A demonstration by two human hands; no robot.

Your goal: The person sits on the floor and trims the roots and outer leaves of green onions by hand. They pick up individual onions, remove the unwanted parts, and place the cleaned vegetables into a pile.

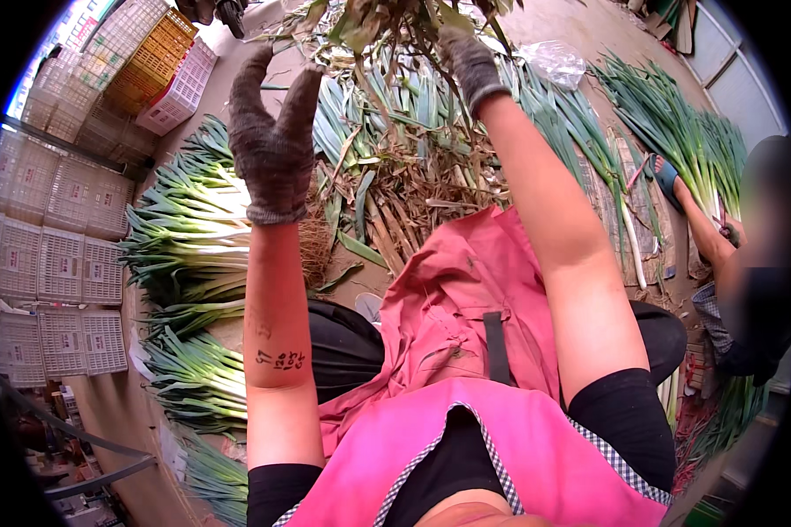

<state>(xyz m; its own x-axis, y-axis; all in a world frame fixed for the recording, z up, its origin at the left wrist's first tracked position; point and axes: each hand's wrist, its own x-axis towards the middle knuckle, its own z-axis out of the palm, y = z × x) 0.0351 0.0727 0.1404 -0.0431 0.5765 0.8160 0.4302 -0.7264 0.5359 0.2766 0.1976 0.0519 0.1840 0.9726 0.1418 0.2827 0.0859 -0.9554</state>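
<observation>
My left hand (273, 132), in a dark knitted glove, is raised with thumb and fingers spread and nothing between them. Farther out and to the right, my right hand (468, 62), gloved too, is closed on a bunch of dry leek leaves (402, 26) at the top edge; the leaves partly cover its fingers. Beneath both hands lie untrimmed leeks (402, 92) and a heap of brown, withered leaves (428, 171). Cleaned leeks with white stalks (204, 230) are stacked left of my left forearm, their green tops pointing left.
Plastic crates (72, 263) are stacked along the left side, with a yellow crate (151, 59) farther back. A co-worker (751, 283) sits at the right, beside more leeks (672, 125). A clear plastic bag (554, 64) lies beyond my right hand. A pink apron (461, 296) covers my lap.
</observation>
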